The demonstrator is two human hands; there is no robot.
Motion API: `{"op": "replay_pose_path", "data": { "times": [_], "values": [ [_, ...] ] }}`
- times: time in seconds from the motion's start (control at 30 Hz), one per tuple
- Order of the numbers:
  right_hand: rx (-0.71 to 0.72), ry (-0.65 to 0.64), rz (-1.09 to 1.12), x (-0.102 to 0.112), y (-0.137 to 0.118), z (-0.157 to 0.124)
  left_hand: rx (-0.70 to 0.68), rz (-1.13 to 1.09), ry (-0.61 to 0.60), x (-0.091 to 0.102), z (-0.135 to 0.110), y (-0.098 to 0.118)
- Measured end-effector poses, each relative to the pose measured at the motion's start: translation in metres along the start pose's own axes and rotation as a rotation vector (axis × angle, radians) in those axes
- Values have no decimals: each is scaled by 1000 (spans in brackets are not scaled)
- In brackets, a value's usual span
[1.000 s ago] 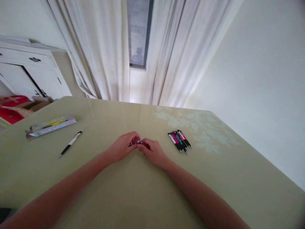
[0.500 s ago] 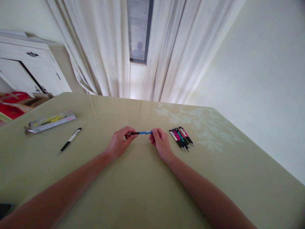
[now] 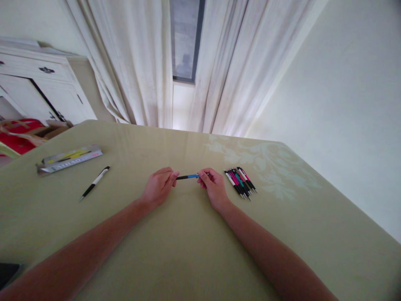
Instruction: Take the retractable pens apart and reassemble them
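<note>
A blue pen (image 3: 190,177) with a black grip is held level between my two hands, above the middle of the table. My left hand (image 3: 160,185) is closed on its black tip end, and the tip itself is hidden by the fingers. At the other end, the thumb and fingers of my right hand (image 3: 213,187) pinch the blue barrel. Just right of that hand lies a row of several pens (image 3: 239,183) with white, pink, green and black parts. A single white and black pen (image 3: 94,183) rests apart on the left.
An open pen box (image 3: 72,159) with yellow showing lies at the back left of the table (image 3: 175,251). A dark flat object (image 3: 8,274) sits at the near left edge. Beyond are curtains (image 3: 140,62), a white cabinet (image 3: 46,83) and a wall (image 3: 351,104).
My left hand has shifted its grip, its fingers now folded round the tip end, and more of the black grip shows between the hands. The view has moved slightly.
</note>
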State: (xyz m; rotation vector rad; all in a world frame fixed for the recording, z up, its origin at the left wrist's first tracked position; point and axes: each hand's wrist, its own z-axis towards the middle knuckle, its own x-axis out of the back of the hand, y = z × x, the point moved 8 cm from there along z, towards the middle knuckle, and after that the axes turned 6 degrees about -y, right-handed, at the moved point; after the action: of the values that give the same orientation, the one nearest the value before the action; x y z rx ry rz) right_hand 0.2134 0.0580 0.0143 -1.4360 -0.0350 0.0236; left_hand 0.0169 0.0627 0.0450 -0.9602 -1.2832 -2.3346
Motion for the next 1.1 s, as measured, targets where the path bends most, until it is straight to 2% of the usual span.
{"op": "replay_pose_path", "data": {
  "times": [0.17,0.3,0.5,0.63,0.97,1.1],
  "values": [
    [-11,42,8,4,2,0,115,-149,-31,-4,4,-12],
    [2,16,-5,1,1,0,125,-157,-128,-12,5,-14],
    [-6,25,5,2,1,0,99,-200,-170,-16,4,-12],
    [-5,8,4,0,2,0,53,-163,-142,-15,5,-10],
    [6,-18,-30,-2,1,2,91,-202,-197,-21,1,-7],
    [10,-20,-29,-2,0,1,80,-245,-141,-19,2,-9]
  ]
}}
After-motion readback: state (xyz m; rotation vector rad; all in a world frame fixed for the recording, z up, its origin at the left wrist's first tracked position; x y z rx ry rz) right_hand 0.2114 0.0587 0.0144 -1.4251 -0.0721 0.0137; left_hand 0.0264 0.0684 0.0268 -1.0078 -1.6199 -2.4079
